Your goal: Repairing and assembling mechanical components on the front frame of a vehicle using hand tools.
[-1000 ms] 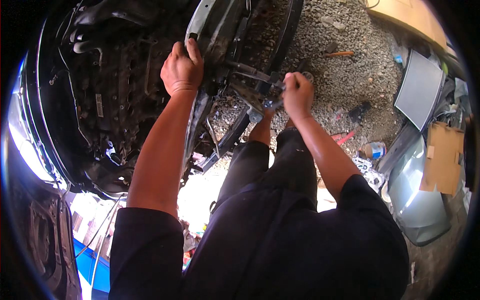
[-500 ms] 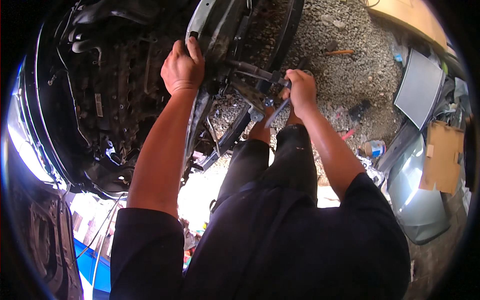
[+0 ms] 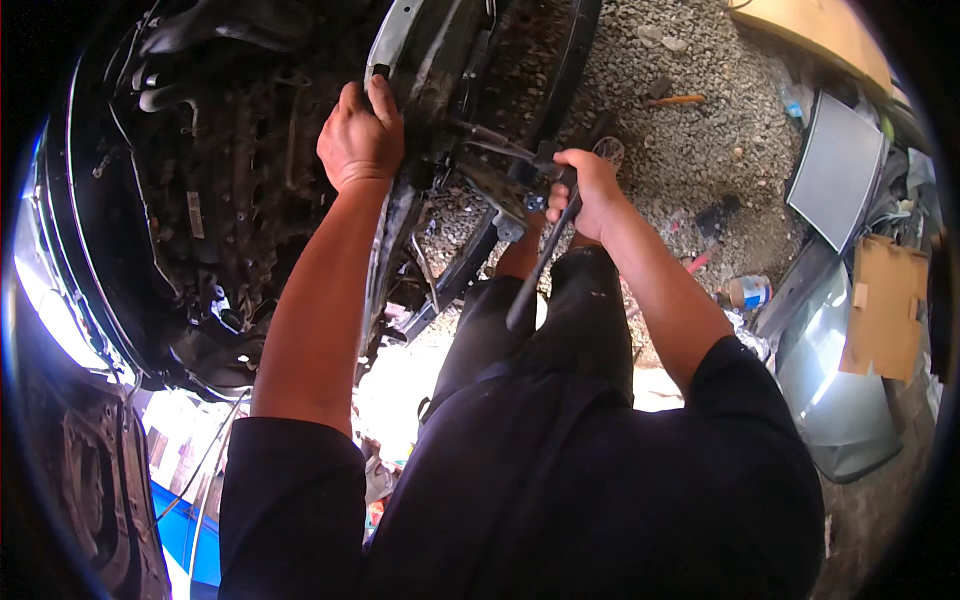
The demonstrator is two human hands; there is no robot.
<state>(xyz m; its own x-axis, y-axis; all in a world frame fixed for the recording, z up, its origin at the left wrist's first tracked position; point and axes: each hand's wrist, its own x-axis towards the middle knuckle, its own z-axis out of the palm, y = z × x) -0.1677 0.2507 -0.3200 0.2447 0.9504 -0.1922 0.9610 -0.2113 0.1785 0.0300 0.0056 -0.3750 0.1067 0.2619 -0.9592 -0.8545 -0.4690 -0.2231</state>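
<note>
My left hand (image 3: 362,140) is closed over the edge of a vehicle's long metal frame beam (image 3: 395,35), by a small dark clip. My right hand (image 3: 592,192) grips a dark long-handled socket wrench (image 3: 535,275). Its long handle points down toward my thighs. From near the fist, a straight metal shaft (image 3: 495,139) runs left to the frame; its far end is lost in shadow. Just below the shaft, a metal bracket (image 3: 508,225) juts out from the frame. My palm hides part of the wrench.
To the left lies the dark vehicle interior (image 3: 230,180). Gravel (image 3: 690,130) covers the ground at right, with an orange-handled tool (image 3: 677,100) and a can (image 3: 750,292) on it. Farther right are a grey panel (image 3: 838,170), cardboard (image 3: 885,310) and a silvery body panel (image 3: 835,400).
The wrench's long handle has swung down toward my thighs, and my right fist has shifted slightly left and down with it. My left hand keeps its hold on the frame beam.
</note>
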